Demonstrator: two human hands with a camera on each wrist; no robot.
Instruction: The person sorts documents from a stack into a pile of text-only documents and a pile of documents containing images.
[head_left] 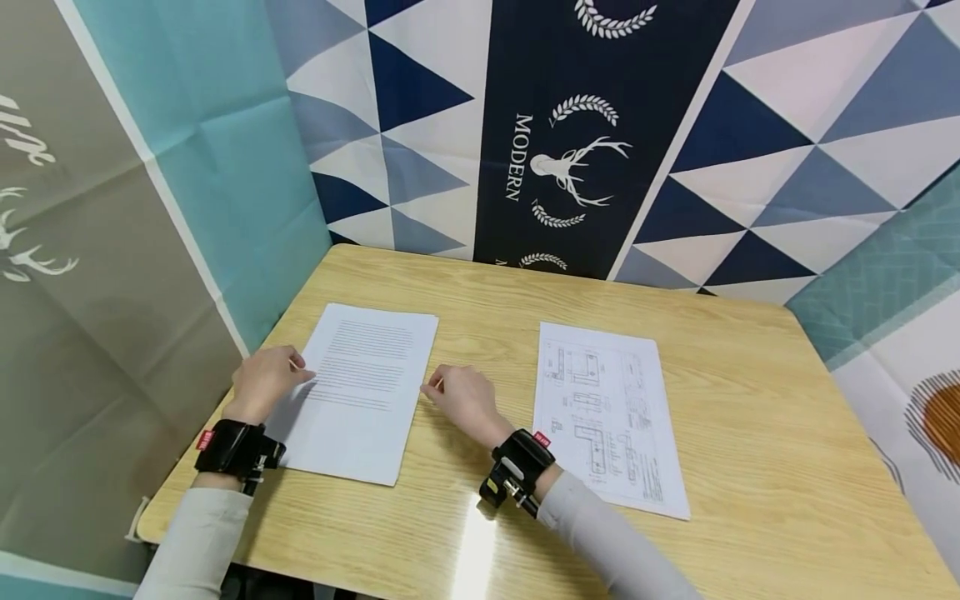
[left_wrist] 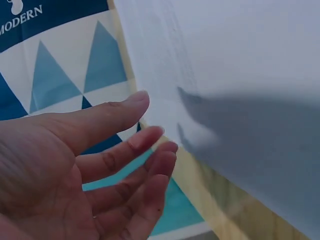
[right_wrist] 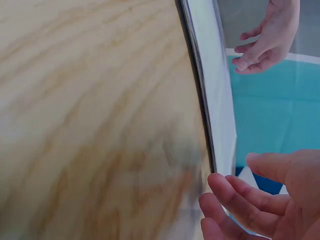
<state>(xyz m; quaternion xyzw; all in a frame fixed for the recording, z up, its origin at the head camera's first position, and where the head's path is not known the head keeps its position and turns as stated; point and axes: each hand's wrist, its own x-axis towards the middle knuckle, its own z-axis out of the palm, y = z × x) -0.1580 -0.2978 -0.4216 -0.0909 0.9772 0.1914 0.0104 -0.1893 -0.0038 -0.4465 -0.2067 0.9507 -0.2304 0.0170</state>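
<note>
A printed text sheet [head_left: 367,379] lies flat on the wooden table [head_left: 750,400], left of centre. My left hand [head_left: 296,371] is at the sheet's left edge, fingers relaxed and holding nothing. In the left wrist view the left hand's fingers [left_wrist: 145,145] hover just beside the white sheet [left_wrist: 240,75] and cast a shadow on it. My right hand [head_left: 433,389] rests on the table at the sheet's right edge. The right wrist view shows the right hand's loose fingers [right_wrist: 235,200] beside the paper's edge [right_wrist: 215,100], with the left hand [right_wrist: 260,45] beyond it.
A second sheet with technical drawings [head_left: 607,417] lies to the right of my right forearm. Patterned cloth panels [head_left: 555,133] close off the table at the back and on both sides. Black wrist devices [head_left: 521,467] sit on both wrists.
</note>
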